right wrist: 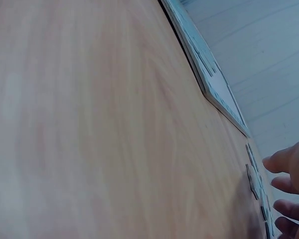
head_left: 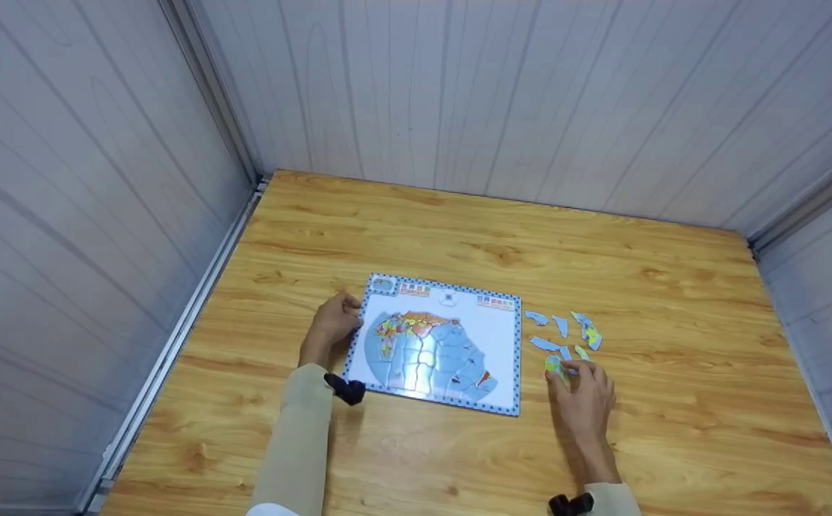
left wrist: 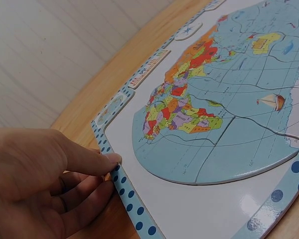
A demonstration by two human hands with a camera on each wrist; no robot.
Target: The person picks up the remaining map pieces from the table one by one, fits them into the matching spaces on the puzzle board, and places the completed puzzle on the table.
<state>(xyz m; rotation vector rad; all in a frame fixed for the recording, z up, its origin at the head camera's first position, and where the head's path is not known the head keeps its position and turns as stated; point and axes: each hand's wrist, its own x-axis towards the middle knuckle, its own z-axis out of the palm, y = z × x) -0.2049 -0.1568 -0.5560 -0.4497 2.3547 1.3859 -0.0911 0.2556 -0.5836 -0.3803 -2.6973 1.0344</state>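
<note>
A world map jigsaw board (head_left: 505, 358) with a blue dotted border lies on the table, part of its map filled with pieces. At its left edge, my left hand (head_left: 335, 320) holds the border, the thumb (left wrist: 112, 158) on top and the other fingers curled below. My right hand (head_left: 586, 401) is over the loose puzzle pieces to the right of the board, its fingers apart in the right wrist view. Nearest its fingertips is a green and blue puzzle piece (head_left: 552, 363); whether they touch it I cannot tell. No piece shows between the fingers in the right wrist view.
Several more loose pieces, among them a blue one (head_left: 544, 344) and a yellow-green one (head_left: 593, 337), are scattered right of the board. The wooden table (head_left: 416, 236) meets pale panel walls (head_left: 416, 93) at the back and both sides.
</note>
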